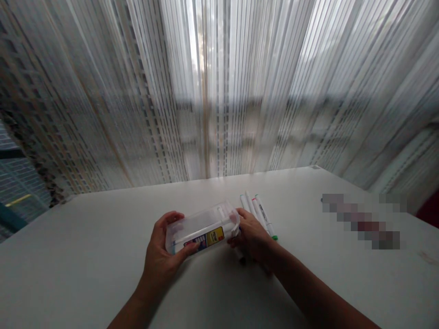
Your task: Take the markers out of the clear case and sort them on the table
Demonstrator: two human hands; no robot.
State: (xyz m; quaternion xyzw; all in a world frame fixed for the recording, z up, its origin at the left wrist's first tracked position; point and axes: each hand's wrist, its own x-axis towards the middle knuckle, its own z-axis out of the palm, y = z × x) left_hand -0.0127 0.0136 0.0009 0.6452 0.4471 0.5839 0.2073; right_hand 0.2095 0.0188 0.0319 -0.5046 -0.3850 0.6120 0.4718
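A clear plastic marker case [202, 226] with a yellow and dark blue label is held tilted above the table. My left hand [164, 244] wraps around its left end, thumb on the label side and fingers over the far edge. White markers show through its wall. My right hand [252, 233] is closed at the case's right end; its fingertips are partly hidden behind that end. Several white markers [255, 208] with coloured ends lie just beyond my right hand, one with a green cap [275, 237]. A dark marker tip [242, 260] shows below my right hand.
The white table [103, 251] spreads beneath both hands. A blurred-out, pixelated long object [363, 224] lies on its right side. Sheer striped curtains [219, 91] hang along the table's far edge, with window light behind them.
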